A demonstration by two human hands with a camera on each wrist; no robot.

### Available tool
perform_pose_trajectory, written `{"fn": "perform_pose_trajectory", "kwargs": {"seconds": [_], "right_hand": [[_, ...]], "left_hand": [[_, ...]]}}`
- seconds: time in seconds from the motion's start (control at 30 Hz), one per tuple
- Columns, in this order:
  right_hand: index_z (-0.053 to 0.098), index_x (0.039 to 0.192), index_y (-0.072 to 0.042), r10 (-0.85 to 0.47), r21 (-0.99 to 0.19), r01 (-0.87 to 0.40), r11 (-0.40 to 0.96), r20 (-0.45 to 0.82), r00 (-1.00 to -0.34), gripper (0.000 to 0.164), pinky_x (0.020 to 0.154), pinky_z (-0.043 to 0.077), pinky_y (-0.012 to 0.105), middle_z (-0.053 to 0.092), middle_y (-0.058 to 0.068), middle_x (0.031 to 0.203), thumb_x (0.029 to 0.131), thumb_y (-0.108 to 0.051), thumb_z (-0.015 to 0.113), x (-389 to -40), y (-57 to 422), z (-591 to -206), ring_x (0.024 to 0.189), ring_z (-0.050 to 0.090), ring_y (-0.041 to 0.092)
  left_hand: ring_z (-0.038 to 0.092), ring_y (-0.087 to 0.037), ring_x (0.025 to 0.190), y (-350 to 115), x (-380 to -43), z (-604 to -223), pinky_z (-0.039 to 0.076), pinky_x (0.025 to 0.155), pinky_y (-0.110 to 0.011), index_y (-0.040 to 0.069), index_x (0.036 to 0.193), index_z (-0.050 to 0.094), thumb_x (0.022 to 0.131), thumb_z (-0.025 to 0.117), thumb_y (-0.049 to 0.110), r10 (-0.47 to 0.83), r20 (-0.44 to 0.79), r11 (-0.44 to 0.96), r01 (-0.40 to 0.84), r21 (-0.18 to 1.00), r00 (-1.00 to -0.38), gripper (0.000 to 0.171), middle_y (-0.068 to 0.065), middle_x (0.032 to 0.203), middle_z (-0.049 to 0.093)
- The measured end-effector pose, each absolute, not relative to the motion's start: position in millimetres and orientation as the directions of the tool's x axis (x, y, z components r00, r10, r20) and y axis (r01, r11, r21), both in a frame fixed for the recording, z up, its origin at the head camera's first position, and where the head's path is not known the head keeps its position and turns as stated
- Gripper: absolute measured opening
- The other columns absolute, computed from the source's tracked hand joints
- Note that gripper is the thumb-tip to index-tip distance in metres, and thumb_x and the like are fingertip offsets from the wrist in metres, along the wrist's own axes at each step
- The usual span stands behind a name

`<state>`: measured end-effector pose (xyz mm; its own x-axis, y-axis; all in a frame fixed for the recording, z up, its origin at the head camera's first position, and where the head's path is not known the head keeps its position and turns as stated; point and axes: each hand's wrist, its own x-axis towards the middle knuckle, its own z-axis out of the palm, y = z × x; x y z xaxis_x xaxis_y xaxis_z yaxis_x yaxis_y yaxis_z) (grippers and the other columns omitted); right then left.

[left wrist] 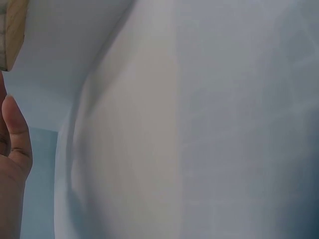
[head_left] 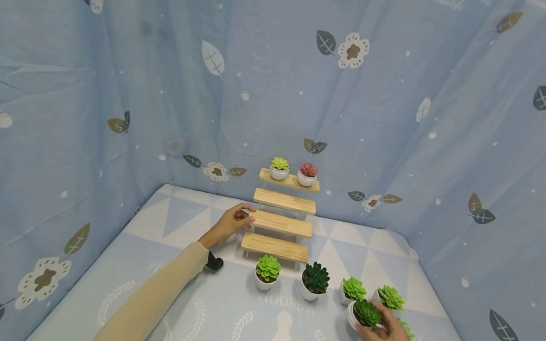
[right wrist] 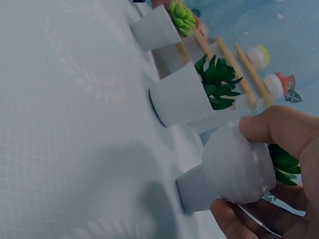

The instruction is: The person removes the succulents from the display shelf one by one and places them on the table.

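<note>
My right hand (head_left: 386, 327) grips a dark green succulent in a rounded white pot (right wrist: 239, 162), with thumb and fingers around the pot. In the right wrist view the pot is raised off the cloth and overlaps a white pot (right wrist: 194, 188) behind it. At the left end of the wooden step shelf (head_left: 281, 223), my left hand (head_left: 232, 222) reaches to the third plank from the top. Its fingertips are right at that plank's end. In the left wrist view, the thumb (left wrist: 16, 127) stands below the plank's corner (left wrist: 14, 32), with a gap between them.
A lime succulent (head_left: 279, 166) and a reddish one (head_left: 308, 173) stand on the top plank. In front of the shelf are a bright green succulent (head_left: 268, 270) and a dark green one (head_left: 314, 280). Several more cluster by my right hand. A small black object (head_left: 214, 262) lies near my left sleeve.
</note>
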<state>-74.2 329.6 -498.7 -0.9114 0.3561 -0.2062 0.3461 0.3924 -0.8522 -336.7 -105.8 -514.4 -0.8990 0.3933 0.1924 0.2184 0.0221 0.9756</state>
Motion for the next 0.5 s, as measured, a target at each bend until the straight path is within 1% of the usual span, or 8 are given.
{"fn": "perform_pose_trajectory", "kwargs": {"seconds": [0.07, 0.17, 0.27, 0.37, 0.4, 0.5], "right_hand": [[0.037, 0.15, 0.011, 0.359, -0.859, 0.318, 0.401, -0.172, -0.917, 0.094, 0.082, 0.06, 0.038, 0.046, 0.036, 0.143, 0.08, -0.022, 0.091, -72, 327, -501, 0.114, 0.064, 0.041], [0.043, 0.147, 0.009, 0.367, -0.851, 0.305, 0.428, -0.145, -0.919, 0.091, 0.079, 0.061, 0.036, 0.053, 0.033, 0.137, 0.078, -0.024, 0.092, -71, 324, -505, 0.108, 0.067, 0.037], [0.045, 0.146, 0.008, 0.356, -0.825, 0.336, 0.455, -0.177, -0.918, 0.096, 0.077, 0.061, 0.041, 0.058, 0.032, 0.131, 0.075, -0.035, 0.094, -71, 323, -509, 0.103, 0.069, 0.036], [0.042, 0.146, 0.009, 0.337, -0.801, 0.373, 0.468, -0.229, -0.913, 0.102, 0.078, 0.06, 0.046, 0.059, 0.034, 0.128, 0.074, -0.042, 0.094, -73, 324, -512, 0.101, 0.069, 0.039], [0.042, 0.146, 0.009, 0.331, -0.794, 0.383, 0.473, -0.242, -0.912, 0.104, 0.078, 0.06, 0.047, 0.059, 0.034, 0.127, 0.073, -0.043, 0.093, -74, 325, -514, 0.1, 0.069, 0.04], [0.042, 0.144, 0.011, 0.3, -0.795, 0.371, 0.48, -0.249, -0.921, 0.099, 0.08, 0.059, 0.049, 0.059, 0.034, 0.125, 0.075, -0.037, 0.094, -74, 326, -518, 0.103, 0.068, 0.042]], "left_hand": [[0.068, -0.034, 0.094, -106, -337, -514, 0.057, 0.086, -0.047, 0.016, 0.135, 0.06, 0.101, 0.07, 0.029, 0.393, 0.191, 0.022, 0.217, 0.976, -0.9, 0.038, -0.014, 0.105, 0.066], [0.068, -0.032, 0.093, -106, -336, -514, 0.057, 0.086, -0.047, 0.016, 0.135, 0.06, 0.101, 0.07, 0.03, 0.392, 0.193, 0.026, 0.221, 0.975, -0.899, 0.038, -0.014, 0.104, 0.066], [0.068, -0.03, 0.092, -106, -336, -514, 0.057, 0.086, -0.047, 0.014, 0.136, 0.059, 0.101, 0.07, 0.03, 0.392, 0.2, 0.03, 0.229, 0.973, -0.898, 0.04, -0.014, 0.104, 0.067], [0.068, -0.031, 0.092, -106, -336, -514, 0.057, 0.085, -0.046, 0.014, 0.135, 0.06, 0.1, 0.071, 0.03, 0.389, 0.201, 0.031, 0.231, 0.972, -0.899, 0.04, -0.014, 0.104, 0.067], [0.068, -0.031, 0.092, -106, -336, -514, 0.057, 0.085, -0.046, 0.015, 0.135, 0.06, 0.1, 0.071, 0.029, 0.388, 0.202, 0.029, 0.231, 0.973, -0.899, 0.039, -0.014, 0.104, 0.067], [0.069, -0.032, 0.093, -106, -337, -514, 0.058, 0.084, -0.044, 0.016, 0.134, 0.061, 0.1, 0.071, 0.03, 0.386, 0.197, 0.024, 0.224, 0.974, -0.901, 0.038, -0.014, 0.104, 0.067]]}}
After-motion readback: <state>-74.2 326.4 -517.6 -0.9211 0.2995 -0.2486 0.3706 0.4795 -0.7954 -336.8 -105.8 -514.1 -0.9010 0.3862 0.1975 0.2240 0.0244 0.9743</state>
